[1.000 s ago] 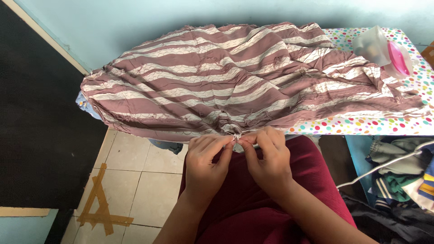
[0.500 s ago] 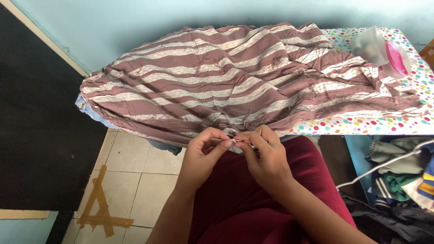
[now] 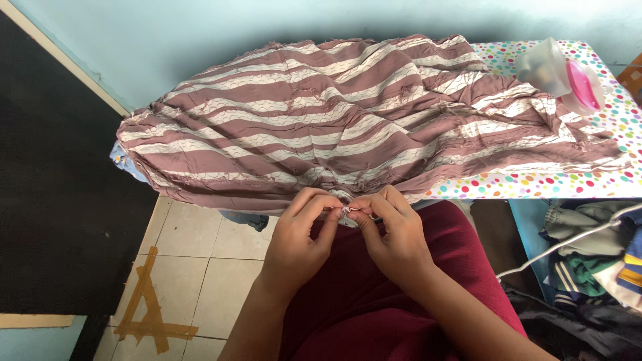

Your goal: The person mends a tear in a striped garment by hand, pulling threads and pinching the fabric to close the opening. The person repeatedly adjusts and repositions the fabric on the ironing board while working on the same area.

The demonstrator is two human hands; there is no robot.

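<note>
A mauve and cream striped garment point(image 3: 348, 113) lies spread over an ironing board with a polka-dot cover point(image 3: 568, 184). At its near edge, a gathered bit of the fabric hangs over the board. My left hand point(image 3: 301, 237) and my right hand point(image 3: 394, 230) meet there, fingertips pinching that small bunched piece of the garment between them. Both hands are closed around it above my dark red lap.
A clear and pink iron point(image 3: 565, 77) stands at the board's far right. A pile of clothes point(image 3: 588, 254) and a white cord point(image 3: 568, 244) lie to my right. Tiled floor with brown tape marks point(image 3: 150, 301) is at the left, beside a dark panel point(image 3: 53, 200).
My hands have shifted slightly while staying pinched on the gathered edge; my left fingers closed further over it. The garment has barely moved.
</note>
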